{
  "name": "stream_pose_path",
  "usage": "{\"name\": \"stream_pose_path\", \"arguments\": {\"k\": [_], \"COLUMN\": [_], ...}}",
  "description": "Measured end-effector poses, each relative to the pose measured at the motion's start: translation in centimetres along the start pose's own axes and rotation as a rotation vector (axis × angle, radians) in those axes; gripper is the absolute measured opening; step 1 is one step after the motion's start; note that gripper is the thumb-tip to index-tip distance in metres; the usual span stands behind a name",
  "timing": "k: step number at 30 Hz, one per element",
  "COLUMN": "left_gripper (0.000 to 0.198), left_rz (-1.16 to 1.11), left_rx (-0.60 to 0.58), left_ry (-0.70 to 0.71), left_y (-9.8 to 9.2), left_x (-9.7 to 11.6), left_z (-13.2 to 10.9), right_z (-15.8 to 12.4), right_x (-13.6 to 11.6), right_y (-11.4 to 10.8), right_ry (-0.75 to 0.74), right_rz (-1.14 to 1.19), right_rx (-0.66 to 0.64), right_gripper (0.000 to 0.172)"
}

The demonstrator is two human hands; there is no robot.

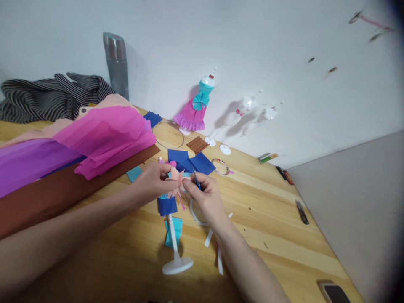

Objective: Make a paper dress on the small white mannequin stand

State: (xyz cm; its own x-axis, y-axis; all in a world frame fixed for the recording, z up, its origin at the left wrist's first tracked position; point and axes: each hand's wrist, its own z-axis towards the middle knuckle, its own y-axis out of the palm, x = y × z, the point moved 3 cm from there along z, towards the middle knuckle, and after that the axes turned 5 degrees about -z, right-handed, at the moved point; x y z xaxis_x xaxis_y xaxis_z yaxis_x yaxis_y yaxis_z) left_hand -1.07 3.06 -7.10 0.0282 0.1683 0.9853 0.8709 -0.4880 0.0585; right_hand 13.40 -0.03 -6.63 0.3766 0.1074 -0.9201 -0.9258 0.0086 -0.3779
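Peach paper flower with pointed petals [174, 178] sits pinched between the left hand [151, 182] and right hand [205, 193], which also grips a dark slim tool [197, 180], perhaps scissors, before a white plastic dress form [172, 235]. Petals look shaped already; the form, partly wrapped in blue paper [168, 206], seems less finished than the turquoise-and-pink dressed figure [196, 112]. Hands and flower hide its torso; whether they are joined, I cannot tell.

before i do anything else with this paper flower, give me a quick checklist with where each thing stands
1. Peach flower held: ok, pinched by the left hand.
2. Dark tool secured: ok, in the right hand.
3. Flower fastened to the white stand: cannot tell, hands hide it.
4. Table free of scraps: not ok, white strips lie beside the right forearm.
5. Phone clear of both hands: ok.
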Motion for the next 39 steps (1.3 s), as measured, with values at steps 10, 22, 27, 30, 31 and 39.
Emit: {"name": "stream_pose_path", "arguments": {"k": [10,22,27,30,31,39], "left_gripper": [0.011,0.014,0.017,0.015,0.015,0.017], "left_rz": [-0.083,-0.026,-0.045,-0.071,-0.071,0.193], "left_rx": [0.029,0.046,0.136,0.168,0.173,-0.259], "left_ry": [0.043,0.156,0.215,0.236,0.237,-0.062], "left_y": [-0.1,-0.9,-2.1,-2.7,-2.9,-2.3], "left_x": [0.2,1.7,3.1,3.4,3.4,1.9], "left_z": [0.1,-0.2,-0.1,0.2,0.2,-0.1], "right_z": [-0.3,-0.4,-0.6,-0.8,-0.7,1.0], "right_x": [-0.3,-1.7,-3.0,-3.0,-3.0,-3.4], "right_y": [0.1,-0.9,-2.3,-3.0,-3.3,-5.4], "right_ry": [-0.001,-0.051,-0.161,-0.106,-0.089,-0.15], "right_rz": [-0.012,-0.071,-0.365,-0.551,-0.579,-0.625], "right_rx": [-0.018,0.023,-0.18,-0.398,-0.419,-0.315], "right_gripper": [0.027,0.024,0.033,0.037,0.037,0.042]}}
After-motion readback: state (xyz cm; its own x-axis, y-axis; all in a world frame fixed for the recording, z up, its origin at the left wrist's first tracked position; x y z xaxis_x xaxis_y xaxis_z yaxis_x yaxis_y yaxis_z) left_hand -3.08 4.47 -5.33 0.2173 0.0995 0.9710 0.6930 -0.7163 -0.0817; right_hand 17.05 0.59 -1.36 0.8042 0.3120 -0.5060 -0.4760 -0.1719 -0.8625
